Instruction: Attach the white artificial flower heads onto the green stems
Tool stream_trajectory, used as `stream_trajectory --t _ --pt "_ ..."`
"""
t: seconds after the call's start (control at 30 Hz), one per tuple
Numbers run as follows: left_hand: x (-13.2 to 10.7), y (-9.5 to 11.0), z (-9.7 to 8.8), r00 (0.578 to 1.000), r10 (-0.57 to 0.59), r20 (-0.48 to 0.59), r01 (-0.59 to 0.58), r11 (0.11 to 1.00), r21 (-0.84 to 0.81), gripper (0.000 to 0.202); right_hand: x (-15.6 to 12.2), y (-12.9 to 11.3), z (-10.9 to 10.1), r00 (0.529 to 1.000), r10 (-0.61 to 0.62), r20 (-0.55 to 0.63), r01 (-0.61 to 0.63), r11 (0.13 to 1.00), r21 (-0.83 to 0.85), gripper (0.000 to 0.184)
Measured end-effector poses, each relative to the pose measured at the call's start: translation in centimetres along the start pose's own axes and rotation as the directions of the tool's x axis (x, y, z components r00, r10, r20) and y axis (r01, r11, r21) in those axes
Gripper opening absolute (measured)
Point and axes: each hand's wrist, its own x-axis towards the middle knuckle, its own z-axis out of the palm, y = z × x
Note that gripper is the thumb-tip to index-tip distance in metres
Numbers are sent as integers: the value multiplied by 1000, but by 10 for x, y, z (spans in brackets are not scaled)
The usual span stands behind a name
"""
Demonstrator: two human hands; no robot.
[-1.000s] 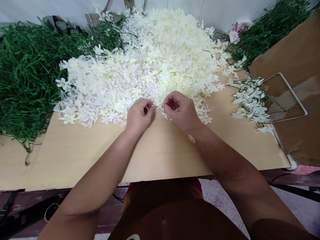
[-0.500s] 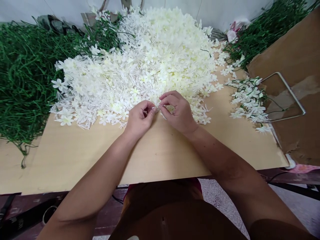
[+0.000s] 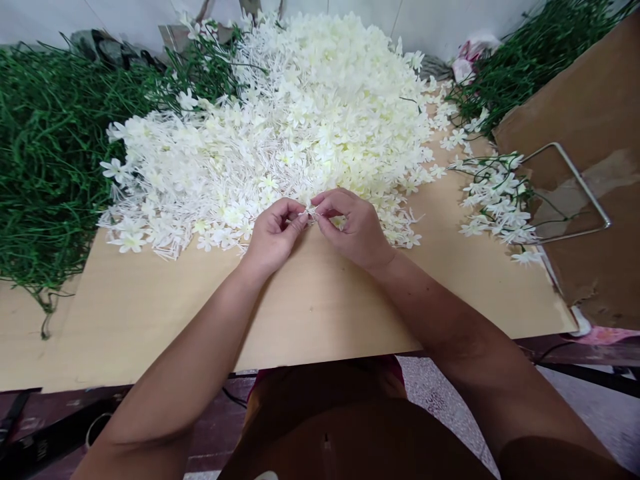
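A big heap of small white artificial flowers (image 3: pixel 300 127) covers the back half of a light wooden board (image 3: pixel 320 300). At the heap's near edge my left hand (image 3: pixel 273 235) and my right hand (image 3: pixel 353 227) meet fingertip to fingertip. Together they pinch one small white flower piece (image 3: pixel 311 213) between thumbs and forefingers. What lies inside my curled palms is hidden.
Green plastic stems (image 3: pixel 45 153) lie piled at the left and at the back right (image 3: pixel 530 60). A few finished sprigs with white blossoms (image 3: pixel 497 200) rest at the right by a brown cardboard sheet (image 3: pixel 590 133) with a metal wire frame (image 3: pixel 575 193).
My two hands have closed in on each other, fingertips now touching around the small flower piece. The view has shifted slightly.
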Motion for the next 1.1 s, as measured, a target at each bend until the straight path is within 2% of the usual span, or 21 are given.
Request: stream_trajectory --t 0.17,0.57,0.97,1.1 --pt "1 0 -1 999 -31 18 32 998 -62 33 1 -1 -3 999 22 -31 -19 996 81 5" --pt "0 1 -3 997 -58 52 62 995 -81 30 1 0 0 997 -51 -55 50 999 -17 8" --pt "0 2 -3 994 -80 80 92 984 -155 36 0 0 2 999 0 -49 6 994 108 4" --pt "1 2 -4 993 -69 96 85 981 -174 36 0 1 3 999 49 3 -49 990 134 4"
